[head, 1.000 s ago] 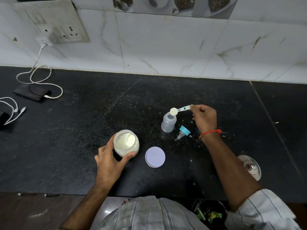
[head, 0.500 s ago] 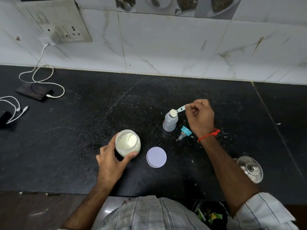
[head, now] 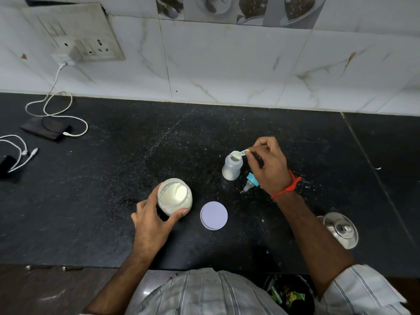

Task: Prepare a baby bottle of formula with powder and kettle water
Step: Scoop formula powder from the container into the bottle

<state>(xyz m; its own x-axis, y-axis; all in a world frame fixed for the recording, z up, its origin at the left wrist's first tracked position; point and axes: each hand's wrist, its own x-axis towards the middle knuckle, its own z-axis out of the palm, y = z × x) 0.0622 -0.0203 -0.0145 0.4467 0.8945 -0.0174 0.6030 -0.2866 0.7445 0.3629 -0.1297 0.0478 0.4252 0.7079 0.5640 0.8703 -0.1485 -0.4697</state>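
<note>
A small clear baby bottle point(head: 231, 168) stands open on the black counter point(head: 113, 178). My right hand point(head: 269, 165) pinches the handle of a small measuring scoop point(head: 238, 154), whose bowl is tipped over the bottle's mouth. The bottle's blue-ringed teat point(head: 251, 181) lies on its side just right of the bottle, partly under my right hand. My left hand point(head: 154, 217) grips an open glass jar of pale powder point(head: 174, 196) near the counter's front. The jar's lilac lid point(head: 213, 215) lies flat to the right of the jar.
A steel kettle point(head: 341, 229) sits at the front right, near my right forearm. At the far left lie a dark wallet point(head: 45, 130), a phone point(head: 5, 165) and white charging cables point(head: 56, 110) running to a wall socket point(head: 75, 35). Powder specks dot the counter.
My right hand has turned the scoop over onto the bottle's mouth; a second ago it held the scoop level above it. My left hand stays on the jar.
</note>
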